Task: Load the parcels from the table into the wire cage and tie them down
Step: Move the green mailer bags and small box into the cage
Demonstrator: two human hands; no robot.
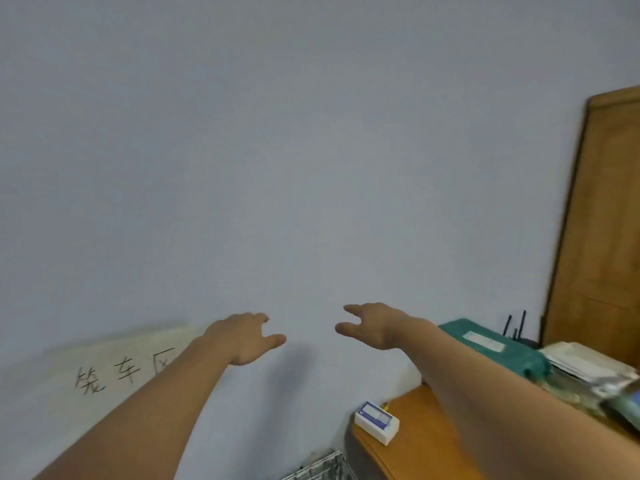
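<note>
Both my arms are stretched out in front of a bare grey wall. My left hand (244, 337) and my right hand (372, 325) are open with fingers apart, and neither holds anything. A small white and blue box (376, 421) sits at the left end of the wooden table (426, 441) at the lower right. A green parcel with a white label (491, 344) lies further back on the table, partly behind my right forearm. A corner of the wire cage (320, 467) shows at the bottom edge, left of the table.
A paper sign with handwritten characters (114, 372) hangs on the wall at the lower left. A stack of papers and packets (588, 368) lies at the table's right end. A wooden door (602, 220) stands at the right, with a black antenna device (516, 329) beside it.
</note>
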